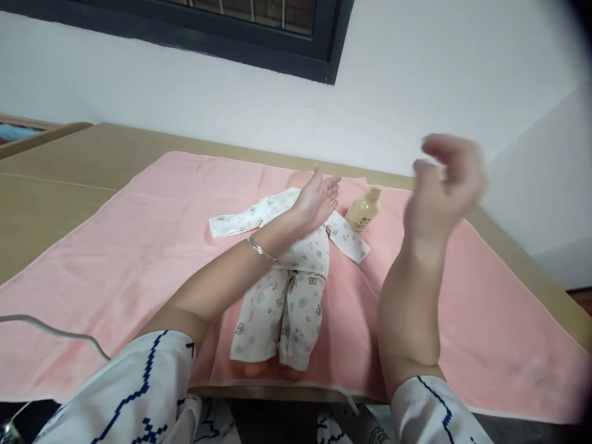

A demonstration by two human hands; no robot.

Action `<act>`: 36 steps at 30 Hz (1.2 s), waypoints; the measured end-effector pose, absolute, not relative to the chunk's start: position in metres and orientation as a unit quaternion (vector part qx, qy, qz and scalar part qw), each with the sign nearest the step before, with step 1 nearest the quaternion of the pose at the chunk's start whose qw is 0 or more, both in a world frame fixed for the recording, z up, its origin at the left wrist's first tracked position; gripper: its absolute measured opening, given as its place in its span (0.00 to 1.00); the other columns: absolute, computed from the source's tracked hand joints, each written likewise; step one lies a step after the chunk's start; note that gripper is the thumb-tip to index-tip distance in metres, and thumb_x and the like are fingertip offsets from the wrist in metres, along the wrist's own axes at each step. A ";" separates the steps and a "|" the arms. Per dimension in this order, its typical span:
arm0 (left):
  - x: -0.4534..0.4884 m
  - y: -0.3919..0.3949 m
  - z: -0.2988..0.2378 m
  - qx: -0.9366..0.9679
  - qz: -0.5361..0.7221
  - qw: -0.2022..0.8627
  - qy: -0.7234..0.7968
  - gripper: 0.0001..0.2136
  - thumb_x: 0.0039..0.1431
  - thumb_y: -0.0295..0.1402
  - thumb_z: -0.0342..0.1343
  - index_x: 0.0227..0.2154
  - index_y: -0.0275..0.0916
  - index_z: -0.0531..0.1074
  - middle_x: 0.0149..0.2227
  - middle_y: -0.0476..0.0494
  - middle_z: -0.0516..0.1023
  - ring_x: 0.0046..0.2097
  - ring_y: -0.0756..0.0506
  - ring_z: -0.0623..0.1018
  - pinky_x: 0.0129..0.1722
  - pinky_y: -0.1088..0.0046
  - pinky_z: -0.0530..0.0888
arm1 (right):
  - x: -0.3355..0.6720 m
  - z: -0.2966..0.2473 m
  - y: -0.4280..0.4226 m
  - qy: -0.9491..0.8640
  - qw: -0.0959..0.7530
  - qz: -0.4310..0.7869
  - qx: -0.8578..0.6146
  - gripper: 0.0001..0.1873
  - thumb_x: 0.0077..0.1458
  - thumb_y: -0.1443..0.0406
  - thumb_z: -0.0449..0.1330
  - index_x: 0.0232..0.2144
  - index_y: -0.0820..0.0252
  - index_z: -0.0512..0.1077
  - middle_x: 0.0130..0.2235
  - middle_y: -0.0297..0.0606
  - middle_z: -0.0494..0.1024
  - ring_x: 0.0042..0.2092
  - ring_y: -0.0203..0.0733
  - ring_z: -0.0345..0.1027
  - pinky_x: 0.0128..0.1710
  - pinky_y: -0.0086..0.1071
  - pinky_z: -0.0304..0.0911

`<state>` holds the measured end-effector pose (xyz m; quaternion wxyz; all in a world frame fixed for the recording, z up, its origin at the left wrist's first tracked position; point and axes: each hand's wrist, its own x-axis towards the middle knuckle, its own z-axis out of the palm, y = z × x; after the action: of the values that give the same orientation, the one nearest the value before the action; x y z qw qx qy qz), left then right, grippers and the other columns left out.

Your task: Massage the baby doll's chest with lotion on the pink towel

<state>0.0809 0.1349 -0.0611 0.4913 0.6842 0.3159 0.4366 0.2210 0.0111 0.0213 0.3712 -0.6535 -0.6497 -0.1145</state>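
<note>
A baby doll in white printed clothes lies on its back on a pink towel. My left hand reaches over the doll's chest toward its head, palm up, fingers stretched out and holding nothing. My right hand is raised above the towel to the right, blurred by motion, fingers loosely curled with nothing visible in them. A cream lotion bottle lies on the towel between my two hands, beside the doll's sleeve. My left hand hides most of the doll's head.
The towel covers a wooden table that stands against a white wall. A dark window frame is above. A grey cable crosses the towel's near left corner.
</note>
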 end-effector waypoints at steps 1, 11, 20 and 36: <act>0.092 0.138 -0.059 0.671 0.421 0.527 0.307 0.36 0.68 0.53 0.21 0.57 0.42 0.70 0.51 0.34 0.78 0.60 0.40 0.75 0.50 0.58 0.76 | 0.221 0.020 0.017 -0.633 0.360 -0.092 -0.679 0.25 0.68 0.68 0.41 0.62 0.61 0.62 0.66 0.49 0.61 0.67 0.51 0.54 0.62 0.48 0.60; 0.141 0.129 -0.037 0.505 0.395 0.713 0.282 0.40 0.65 0.53 0.18 0.60 0.38 0.66 0.57 0.33 0.75 0.62 0.39 0.73 0.57 0.55 0.75 | 0.229 -0.012 0.069 -0.623 0.131 -0.006 -0.771 0.30 0.58 0.74 0.43 0.63 0.75 0.59 0.68 0.56 0.58 0.71 0.53 0.46 0.69 0.48 0.46; 0.097 0.104 -0.036 0.391 0.411 0.787 0.242 0.38 0.65 0.54 0.22 0.58 0.35 0.67 0.57 0.30 0.75 0.62 0.38 0.72 0.59 0.55 0.74 | 0.218 -0.018 0.071 -0.594 0.092 -0.092 -0.794 0.25 0.61 0.70 0.44 0.57 0.72 0.68 0.60 0.58 0.70 0.64 0.54 0.61 0.67 0.52 0.47; -0.022 0.072 0.000 0.353 0.378 0.808 0.283 0.28 0.67 0.44 0.34 0.62 0.37 0.63 0.62 0.30 0.69 0.65 0.39 0.69 0.61 0.57 0.71 | 0.177 -0.022 0.076 -0.496 -0.006 -0.019 -0.868 0.45 0.63 0.56 0.47 0.69 0.82 0.33 0.73 0.59 0.31 0.74 0.57 0.24 0.62 0.54 0.59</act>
<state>-0.0217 0.0722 -0.0004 0.8077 0.3529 0.2832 0.3781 0.1774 0.0757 -0.0225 -0.0055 -0.8680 -0.4962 -0.0187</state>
